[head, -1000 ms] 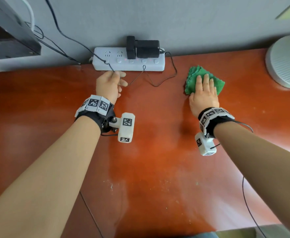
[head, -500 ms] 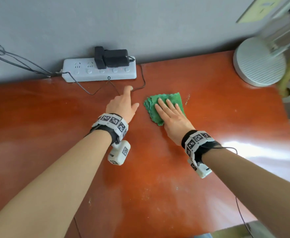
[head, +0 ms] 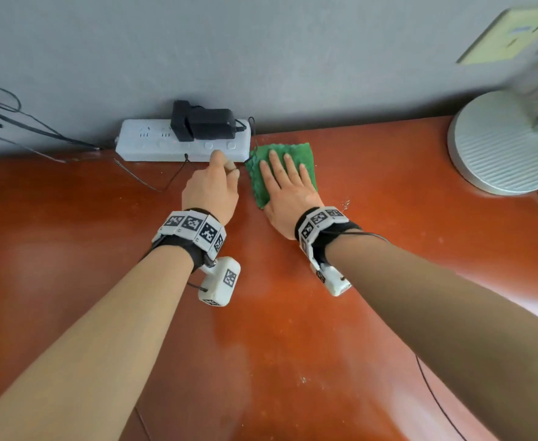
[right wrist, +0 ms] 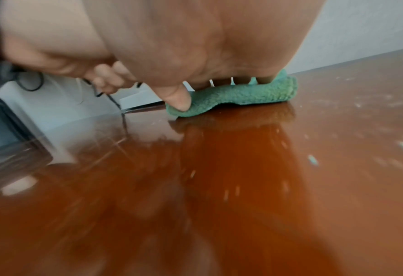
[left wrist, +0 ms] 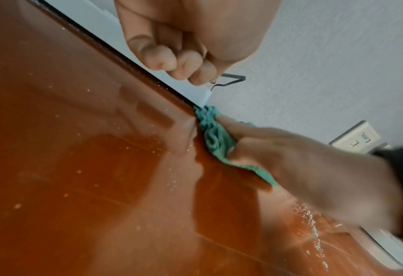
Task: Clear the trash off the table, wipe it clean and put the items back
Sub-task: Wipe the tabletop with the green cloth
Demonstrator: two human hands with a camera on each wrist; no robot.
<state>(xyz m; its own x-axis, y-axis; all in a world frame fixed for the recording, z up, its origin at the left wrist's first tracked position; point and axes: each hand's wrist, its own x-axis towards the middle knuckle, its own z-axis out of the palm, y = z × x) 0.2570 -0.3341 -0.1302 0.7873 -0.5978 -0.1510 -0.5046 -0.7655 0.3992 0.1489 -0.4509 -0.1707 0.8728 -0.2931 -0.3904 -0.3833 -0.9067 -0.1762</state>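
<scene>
My right hand (head: 285,176) lies flat, fingers spread, on a green cloth (head: 302,154) pressed to the red-brown table (head: 293,329) near the back wall. In the right wrist view its thumb pushes down the cloth's (right wrist: 243,95) near corner. The cloth's left edge touches the right end of a white power strip (head: 153,144). Right beside it, my left hand (head: 226,167) rests against the strip's front edge, its fingers (left wrist: 179,63) curled, pinching a thin black cable (left wrist: 237,76).
A black adapter (head: 207,124) is plugged into the strip, and more cables trail off to the left. A round white fan base (head: 499,144) stands at the back right. Fine crumbs (head: 345,203) and dust specks lie on the tabletop to the right of my right wrist.
My right hand has slid the cloth back toward the wall, up against the strip's right end. My left hand has moved back to the strip's front edge with the cable.
</scene>
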